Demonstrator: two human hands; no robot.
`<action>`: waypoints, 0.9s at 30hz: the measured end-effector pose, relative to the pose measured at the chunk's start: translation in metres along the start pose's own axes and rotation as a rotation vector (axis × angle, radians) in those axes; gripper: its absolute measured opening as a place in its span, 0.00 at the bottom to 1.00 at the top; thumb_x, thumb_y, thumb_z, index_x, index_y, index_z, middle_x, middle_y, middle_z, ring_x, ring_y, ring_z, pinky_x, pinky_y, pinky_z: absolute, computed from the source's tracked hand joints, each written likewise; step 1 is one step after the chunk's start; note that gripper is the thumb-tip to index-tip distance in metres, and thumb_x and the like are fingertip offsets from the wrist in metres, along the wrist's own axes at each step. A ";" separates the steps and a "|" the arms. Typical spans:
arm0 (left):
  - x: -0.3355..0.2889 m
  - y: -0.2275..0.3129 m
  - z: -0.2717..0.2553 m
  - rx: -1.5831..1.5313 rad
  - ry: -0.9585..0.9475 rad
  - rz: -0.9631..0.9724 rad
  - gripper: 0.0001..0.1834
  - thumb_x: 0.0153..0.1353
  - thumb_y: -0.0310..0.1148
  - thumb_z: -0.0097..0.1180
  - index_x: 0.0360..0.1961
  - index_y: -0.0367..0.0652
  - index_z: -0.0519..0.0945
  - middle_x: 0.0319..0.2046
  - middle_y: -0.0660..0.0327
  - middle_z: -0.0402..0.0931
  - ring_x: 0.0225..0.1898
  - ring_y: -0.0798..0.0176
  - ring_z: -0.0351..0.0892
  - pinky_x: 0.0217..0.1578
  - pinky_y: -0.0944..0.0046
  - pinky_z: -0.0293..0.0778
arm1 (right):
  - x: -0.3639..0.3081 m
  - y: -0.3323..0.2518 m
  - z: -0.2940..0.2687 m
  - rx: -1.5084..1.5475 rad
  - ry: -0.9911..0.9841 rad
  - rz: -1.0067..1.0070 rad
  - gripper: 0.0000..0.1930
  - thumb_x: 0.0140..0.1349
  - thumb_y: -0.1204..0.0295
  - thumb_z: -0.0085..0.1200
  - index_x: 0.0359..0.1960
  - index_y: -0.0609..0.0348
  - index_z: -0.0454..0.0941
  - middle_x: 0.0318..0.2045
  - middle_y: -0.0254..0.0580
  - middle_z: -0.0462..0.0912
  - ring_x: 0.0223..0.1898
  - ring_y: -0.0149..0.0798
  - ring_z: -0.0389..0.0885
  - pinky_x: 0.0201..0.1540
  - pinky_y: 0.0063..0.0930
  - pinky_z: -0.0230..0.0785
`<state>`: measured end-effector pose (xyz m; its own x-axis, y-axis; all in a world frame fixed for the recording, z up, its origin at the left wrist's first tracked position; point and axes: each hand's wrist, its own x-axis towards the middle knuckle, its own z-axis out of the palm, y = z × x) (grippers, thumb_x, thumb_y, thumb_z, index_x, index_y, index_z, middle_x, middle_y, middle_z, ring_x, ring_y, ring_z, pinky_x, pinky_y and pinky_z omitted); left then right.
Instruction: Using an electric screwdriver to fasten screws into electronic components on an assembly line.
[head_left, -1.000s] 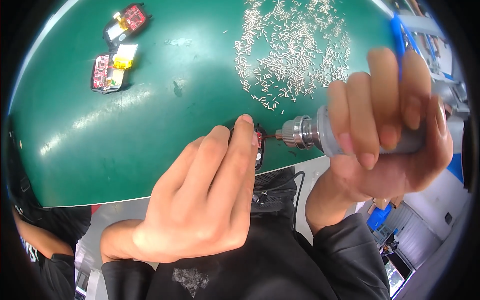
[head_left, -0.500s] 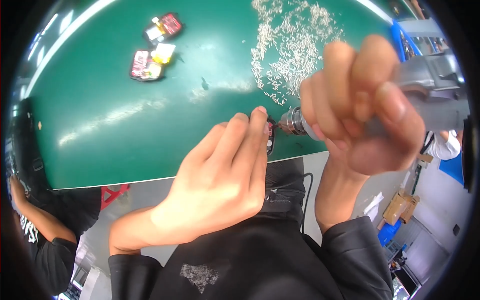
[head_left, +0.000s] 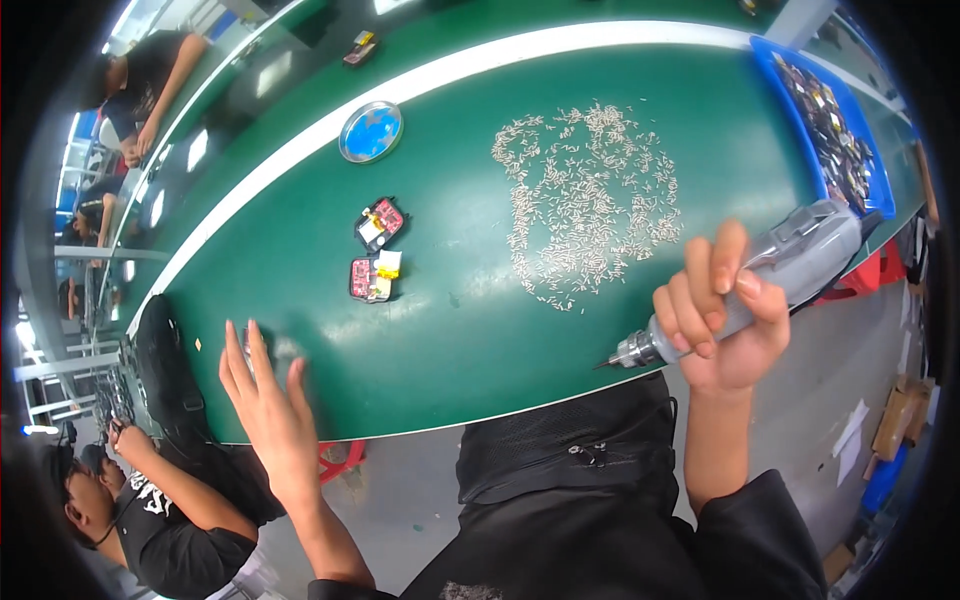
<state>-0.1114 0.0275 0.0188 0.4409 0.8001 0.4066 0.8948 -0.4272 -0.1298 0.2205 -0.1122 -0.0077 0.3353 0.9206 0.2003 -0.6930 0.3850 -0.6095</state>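
My right hand is wrapped around a grey electric screwdriver, whose thin bit points left above the table's near edge. At the left, my left hand is open, fingers stretched out over the green table. Under those fingers shows part of a small dark device with some red; mostly hidden, so I cannot tell whether the fingers touch it. Two opened black cases with red circuit boards, an upper one and a lower one, lie left of the middle. Many small pale screws are spread out right of them.
A blue bin full of dark parts stands at the far right. Near the white strip sits a round dish with a blue inside. A black bag-like thing lies at the table's left end. Other people are on the left.
My left hand has moved left with the small device, away from the screwdriver bit, and its fingers have spread. The screwdriver has shifted right and down in my right hand. The view has widened.
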 end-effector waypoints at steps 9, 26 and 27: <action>0.072 0.121 0.022 -0.609 -0.031 0.500 0.16 0.49 0.18 0.64 0.41 0.35 0.80 0.41 0.56 0.77 0.37 0.54 0.78 0.38 0.58 0.75 | -0.012 0.012 -0.010 0.136 0.086 -0.062 0.06 0.63 0.68 0.42 0.32 0.58 0.65 0.19 0.35 0.64 0.13 0.28 0.62 0.24 0.28 0.63; 0.073 0.131 0.022 -0.665 -0.096 0.478 0.09 0.46 0.17 0.53 0.29 0.35 0.69 0.30 0.50 0.69 0.33 0.48 0.72 0.32 0.55 0.69 | -0.019 0.008 -0.015 0.185 0.068 -0.056 0.06 0.65 0.69 0.42 0.33 0.57 0.66 0.20 0.35 0.65 0.14 0.28 0.63 0.25 0.28 0.64; 0.065 0.126 0.018 -0.716 -0.120 0.455 0.08 0.45 0.16 0.49 0.27 0.35 0.66 0.28 0.51 0.67 0.30 0.47 0.70 0.31 0.56 0.67 | -0.019 0.008 -0.014 0.184 0.073 -0.053 0.06 0.64 0.69 0.42 0.33 0.57 0.66 0.20 0.35 0.65 0.14 0.28 0.63 0.25 0.28 0.64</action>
<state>0.0309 0.0334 0.0131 0.7869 0.5086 0.3494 0.3874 -0.8479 0.3618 0.2173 -0.1277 -0.0275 0.4149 0.8942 0.1681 -0.7761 0.4443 -0.4475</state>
